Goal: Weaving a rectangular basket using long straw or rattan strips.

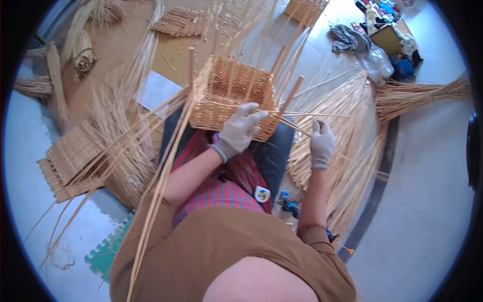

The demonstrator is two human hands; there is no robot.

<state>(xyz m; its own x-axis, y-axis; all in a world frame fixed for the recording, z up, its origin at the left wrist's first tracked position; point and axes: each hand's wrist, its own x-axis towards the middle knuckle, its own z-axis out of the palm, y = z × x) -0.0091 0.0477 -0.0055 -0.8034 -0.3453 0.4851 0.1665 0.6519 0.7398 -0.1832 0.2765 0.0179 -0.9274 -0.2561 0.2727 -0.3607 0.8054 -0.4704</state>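
Observation:
A half-woven wicker basket point(216, 121) sits across my lap, with upright stakes standing at its corners and along its walls. My left hand point(239, 127), in a pale knit glove, grips the near wall close to the right corner, its fingers bent around the weave and strands there. Thin cane strands point(294, 126) run out from that corner to the right. At their end my right hand point(322, 142), also gloved, is closed in a pinch on them. More long strands point(173, 146) leave the basket's left side and trail down past my left arm.
Bundles of split cane point(337, 136) lie on the right, with a tied bundle point(422, 98) beyond. Woven panels point(75, 151) rest at the left near a green foam mat point(110, 246). Another basket point(307, 10) stands at the back; a plastic bag point(377, 63) lies at the far right.

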